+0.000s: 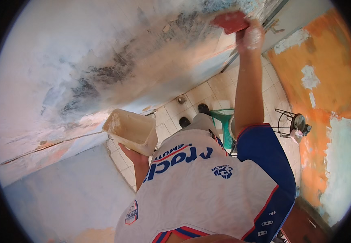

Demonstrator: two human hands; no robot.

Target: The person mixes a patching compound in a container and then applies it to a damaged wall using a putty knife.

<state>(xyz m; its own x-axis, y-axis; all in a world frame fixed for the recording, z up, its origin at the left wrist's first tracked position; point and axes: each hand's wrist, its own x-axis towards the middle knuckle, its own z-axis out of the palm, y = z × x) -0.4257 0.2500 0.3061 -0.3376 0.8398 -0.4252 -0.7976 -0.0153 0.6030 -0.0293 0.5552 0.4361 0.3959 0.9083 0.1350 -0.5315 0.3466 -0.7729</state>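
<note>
A boxy beige plastic container (pixel 131 131), its inside smeared with pale residue, is held at my left side near the wall. My left hand (pixel 131 154) grips it from below, most of the fingers hidden behind it. My right arm reaches far up along the patchy wall (pixel 106 69), which has dark stains and pale coating. Closed round a red spreader (pixel 231 22), my right hand (pixel 253 38) is blurred by motion and has white smears on it. The spreader is at the wall's upper right part; whether its edge touches the surface, I cannot tell.
A green plastic chair (pixel 224 129) stands on the tiled floor (pixel 208 91) close to my legs. Farther right are a black wire stand (pixel 287 123) with items on it and an orange wall (pixel 329 60) with white patches. A grey door (pixel 293 24) lies beyond my right hand.
</note>
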